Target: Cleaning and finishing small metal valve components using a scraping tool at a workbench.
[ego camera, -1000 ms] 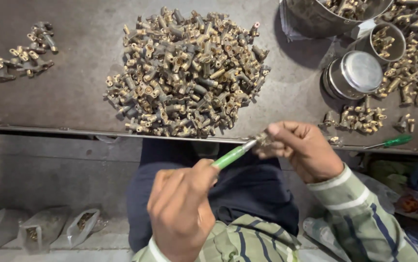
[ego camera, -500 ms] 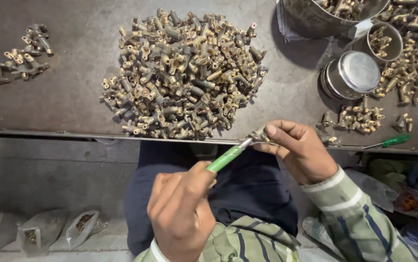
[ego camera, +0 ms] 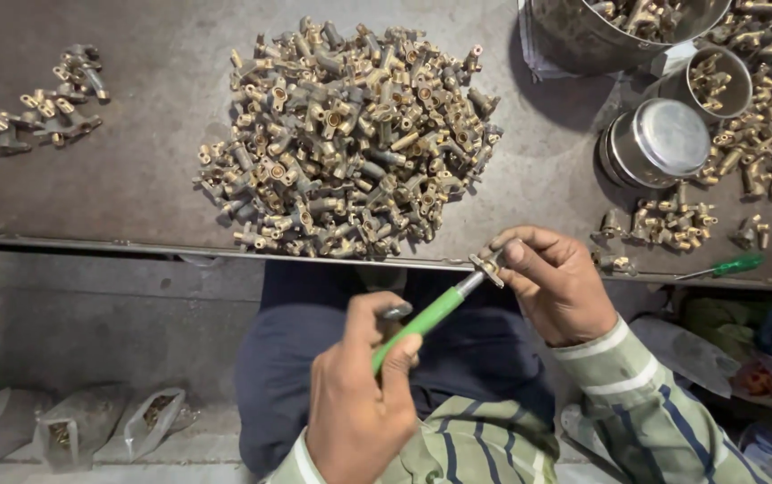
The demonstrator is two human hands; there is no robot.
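— Holding steady from a second ago: left hand [ego camera: 355, 408] clenched on green-handled screwdriver [ego camera: 422, 320], tip set against small brass fitting [ego camera: 486, 266].

— And the fitting?

— Pinched in right hand [ego camera: 555, 285], just off the table [ego camera: 135, 152] edge, near heaped brass fittings [ego camera: 346, 143].

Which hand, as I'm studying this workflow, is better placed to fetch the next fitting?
Probably the right hand: it holds a fitting nearest the pile; the left hand grips the screwdriver farther back.

Three clear plastic bags [ego camera: 108, 430] of small metal parts lie on the floor, lower left.
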